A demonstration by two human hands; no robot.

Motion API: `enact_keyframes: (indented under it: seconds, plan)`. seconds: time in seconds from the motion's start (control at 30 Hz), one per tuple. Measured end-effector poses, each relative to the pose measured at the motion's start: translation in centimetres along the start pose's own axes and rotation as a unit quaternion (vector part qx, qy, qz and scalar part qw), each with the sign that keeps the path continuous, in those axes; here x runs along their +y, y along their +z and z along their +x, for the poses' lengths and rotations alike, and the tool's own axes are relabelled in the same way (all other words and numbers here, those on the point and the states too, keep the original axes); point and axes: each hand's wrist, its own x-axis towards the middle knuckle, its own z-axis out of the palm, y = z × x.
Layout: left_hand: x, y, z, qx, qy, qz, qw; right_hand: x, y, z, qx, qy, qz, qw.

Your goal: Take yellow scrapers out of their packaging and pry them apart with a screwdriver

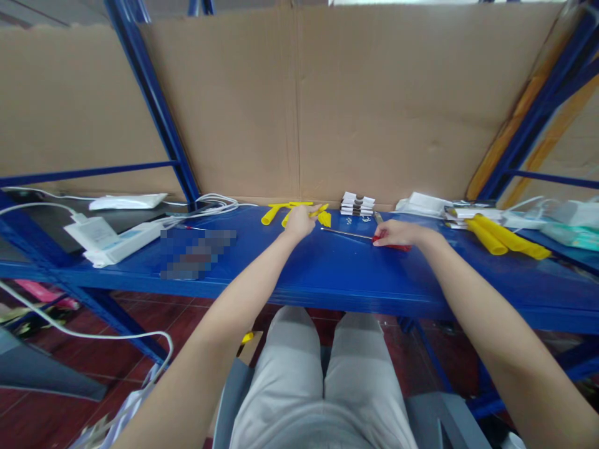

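My right hand (397,233) is closed around the red handle of a screwdriver (346,233), whose long metal shaft points left over the blue tabletop. My left hand (299,223) is among several yellow tube-like pieces (270,215) near the back edge. Its fingers are bent onto one yellow piece (321,210), partly hidden by the hand. Just beyond the screwdriver stands a stack of small white folded pieces (358,204) with dark parts between them. Tiny metal bits (349,220) lie in front of that stack.
Two yellow tubes (508,237) and white packets (423,204) lie at the right. A white power strip (133,242) with a plugged-in adapter and coiled white cables (218,202) is at the left. A cardboard sheet (374,100) and blue frame posts (152,100) close off the back.
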Motion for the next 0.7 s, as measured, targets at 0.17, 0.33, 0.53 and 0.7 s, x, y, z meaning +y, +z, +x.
enact_keyframes:
  seconds: [0.17, 0.33, 0.53, 0.7]
  plan:
    - [0.1, -0.2, 0.1, -0.005, -0.016, -0.016, 1.000, 0.3, 0.5, 0.2, 0.006, 0.002, -0.016, 1.000]
    - [0.1, -0.4, 0.2, 0.002, -0.020, -0.057, 0.998, 1.0, 1.0, 0.8, 0.037, -0.035, -0.013, 0.999]
    - [0.2, -0.6, 0.2, 0.008, -0.047, -0.073, 0.996, 1.3, 1.3, 1.4, 0.082, -0.050, 0.024, 0.995]
    - [-0.5, -0.2, 0.8, 0.033, -0.067, -0.171, 0.982, 1.1, 1.1, 1.6, 0.160, -0.088, 0.081, 0.980]
